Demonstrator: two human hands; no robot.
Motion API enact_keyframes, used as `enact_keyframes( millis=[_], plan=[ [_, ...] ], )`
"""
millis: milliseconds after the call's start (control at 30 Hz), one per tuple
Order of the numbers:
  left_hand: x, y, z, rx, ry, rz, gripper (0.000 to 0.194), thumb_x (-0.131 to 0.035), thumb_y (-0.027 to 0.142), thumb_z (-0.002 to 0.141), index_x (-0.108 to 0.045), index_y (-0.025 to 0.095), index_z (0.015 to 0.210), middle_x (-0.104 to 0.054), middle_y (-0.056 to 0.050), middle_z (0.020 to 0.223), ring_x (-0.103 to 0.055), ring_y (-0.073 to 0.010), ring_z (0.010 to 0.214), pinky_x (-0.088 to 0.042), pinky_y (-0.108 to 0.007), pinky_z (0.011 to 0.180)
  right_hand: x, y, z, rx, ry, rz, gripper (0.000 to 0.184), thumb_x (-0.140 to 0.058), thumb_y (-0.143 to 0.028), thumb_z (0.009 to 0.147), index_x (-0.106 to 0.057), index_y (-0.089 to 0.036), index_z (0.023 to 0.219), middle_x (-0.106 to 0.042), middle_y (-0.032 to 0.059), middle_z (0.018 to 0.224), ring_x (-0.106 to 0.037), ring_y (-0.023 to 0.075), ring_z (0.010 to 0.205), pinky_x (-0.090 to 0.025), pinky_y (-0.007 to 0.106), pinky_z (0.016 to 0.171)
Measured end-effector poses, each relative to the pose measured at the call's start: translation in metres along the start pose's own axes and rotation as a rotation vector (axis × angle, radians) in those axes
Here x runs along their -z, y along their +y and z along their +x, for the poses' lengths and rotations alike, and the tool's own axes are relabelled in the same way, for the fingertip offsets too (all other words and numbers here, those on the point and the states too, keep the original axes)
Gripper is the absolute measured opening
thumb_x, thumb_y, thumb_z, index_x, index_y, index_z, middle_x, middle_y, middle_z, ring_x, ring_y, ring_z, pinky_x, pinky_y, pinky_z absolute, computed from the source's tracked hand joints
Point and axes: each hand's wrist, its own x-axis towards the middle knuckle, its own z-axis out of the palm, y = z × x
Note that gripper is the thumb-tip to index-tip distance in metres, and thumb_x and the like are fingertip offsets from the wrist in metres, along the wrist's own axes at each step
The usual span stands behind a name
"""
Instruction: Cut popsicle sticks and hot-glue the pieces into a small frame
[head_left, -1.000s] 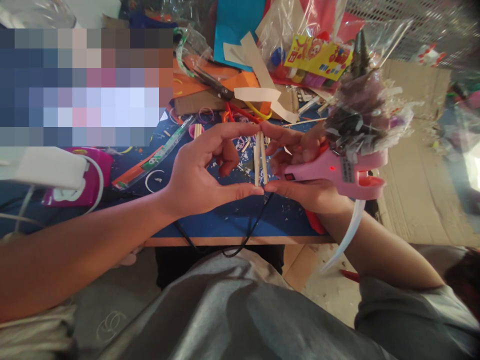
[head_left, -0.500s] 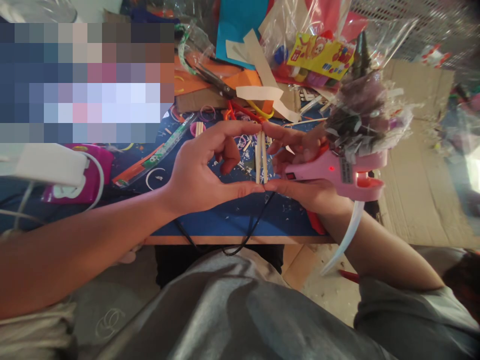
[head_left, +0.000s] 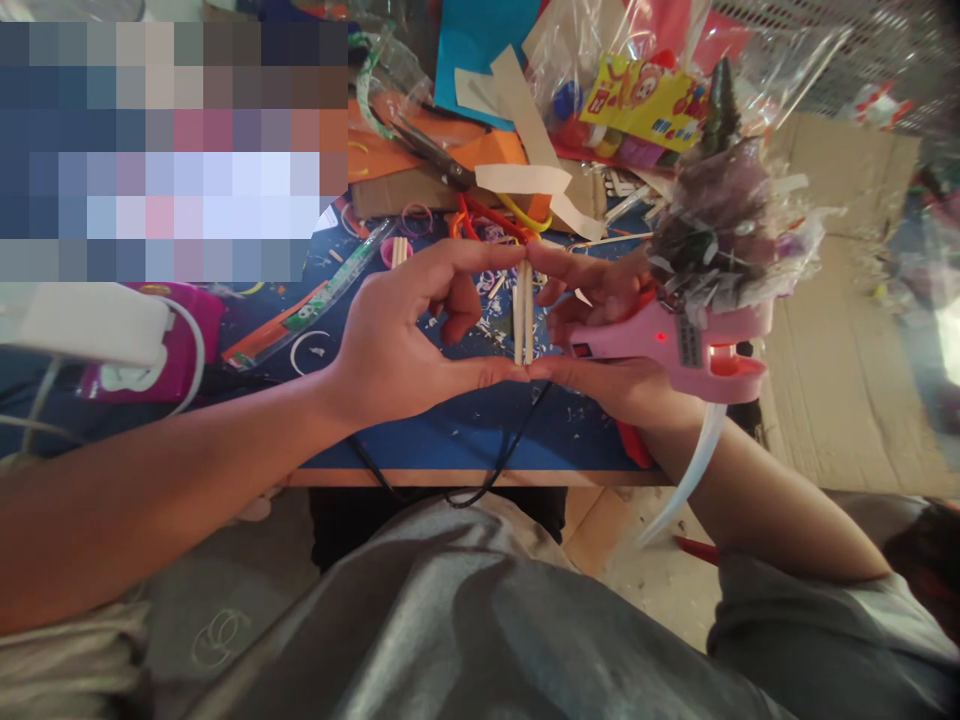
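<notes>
Thin wooden sticks (head_left: 524, 312) stand side by side between my hands, held by their ends. My left hand (head_left: 405, 335) pinches them between the tips of index finger and thumb, its other fingers curled. Opposite it, my right hand (head_left: 600, 330) presses the same stick ends with index finger and thumb. A pink hot glue gun (head_left: 637, 338) is also lodged in my right hand, its red light on. A translucent glue stick (head_left: 694, 480) juts from its back toward me. Clumped plastic and residue (head_left: 727, 220) cover the area around its nozzle.
Scissors (head_left: 431, 150), paper strips (head_left: 525, 110) and a bagged yellow-labelled pack (head_left: 645, 100) lie at the back of the blue table (head_left: 420, 440). Left is a white adapter (head_left: 97, 325) on a magenta socket block (head_left: 120, 380). A black cable (head_left: 502, 460) loops over the front edge. Cardboard (head_left: 832, 330) lies right.
The sticks, which were splayed apart at the lower end, now lie closer together and nearly parallel. Both hands keep almost the same place; the view has shifted slightly.
</notes>
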Motion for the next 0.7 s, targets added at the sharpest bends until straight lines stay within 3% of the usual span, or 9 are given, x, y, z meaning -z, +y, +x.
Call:
enact_keyframes(
  millis=[167,333,467,700],
  plan=[
    [-0.001,0.0,0.0,-0.044,0.02,-0.003,0.076,-0.108,0.054,0.077,-0.078,0.029,0.142,-0.06,0.005,0.072,-0.051,-0.0126,0.057,-0.044,-0.032,0.053,0.002,0.001,0.006,-0.028,-0.07,-0.019,0.061,-0.109,-0.065,0.063,-0.083,-0.044,0.114,-0.071,0.0006,0.087,-0.067,0.0263,0.082,-0.058,0.042,0.06],
    [-0.002,0.0,-0.001,0.003,0.029,-0.025,0.077,-0.109,0.057,0.074,-0.08,0.031,0.14,-0.059,0.005,0.072,-0.053,-0.0133,0.058,-0.046,-0.032,0.055,-0.003,-0.004,0.001,-0.03,0.01,-0.02,0.052,-0.099,-0.073,0.076,-0.083,-0.044,0.117,-0.067,0.0015,0.086,-0.065,0.0264,0.08,-0.054,0.042,0.058],
    [-0.003,0.001,-0.002,0.037,0.033,0.018,0.075,-0.107,0.062,0.074,-0.081,0.033,0.139,-0.061,0.005,0.073,-0.054,-0.0131,0.059,-0.047,-0.031,0.056,-0.004,-0.012,-0.003,0.045,-0.016,0.014,0.051,-0.103,-0.065,0.073,-0.084,-0.044,0.115,-0.067,0.0023,0.087,-0.061,0.0265,0.081,-0.057,0.043,0.064],
    [-0.005,-0.001,-0.002,-0.017,0.044,0.004,0.073,-0.105,0.058,0.079,-0.081,0.029,0.141,-0.059,0.005,0.072,-0.051,-0.0118,0.058,-0.045,-0.031,0.053,-0.013,-0.028,-0.003,0.045,0.165,0.047,0.073,-0.107,-0.053,0.066,-0.081,-0.038,0.132,-0.073,0.0021,0.101,-0.055,0.0201,0.078,-0.049,0.035,0.062]
  ],
)
